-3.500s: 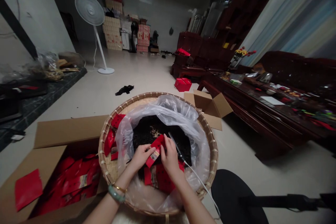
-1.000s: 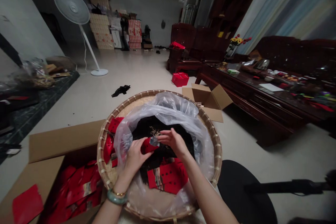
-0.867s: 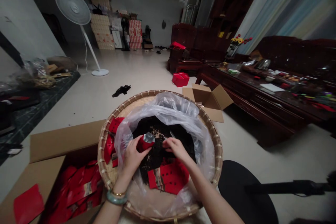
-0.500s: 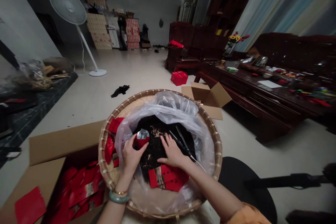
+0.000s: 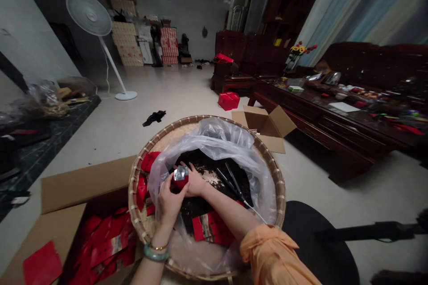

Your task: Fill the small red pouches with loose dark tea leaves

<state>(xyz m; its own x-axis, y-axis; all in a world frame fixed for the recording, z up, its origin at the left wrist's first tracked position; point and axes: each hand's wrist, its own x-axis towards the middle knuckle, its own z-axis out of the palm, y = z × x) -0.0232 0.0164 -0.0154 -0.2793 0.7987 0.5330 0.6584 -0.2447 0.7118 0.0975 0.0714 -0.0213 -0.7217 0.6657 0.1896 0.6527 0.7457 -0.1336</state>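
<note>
The small red packet [image 5: 181,182] gapes open at the top, silver lining catching the light, red below! It's pinched in the left hand [image 5: 170,200], thumb on its right side and fingers on its left, up over the dark leaves [image 5: 194,207], nearer the left edge of the woven basket [image 5: 281,193] than the right. Flat red packets [image 5: 214,228] lie toward the near edge. Just beyond the small red packet, the right hand [image 5: 194,181] reaches in among the leaves, fingers spread, partly hidden behind it.
</note>
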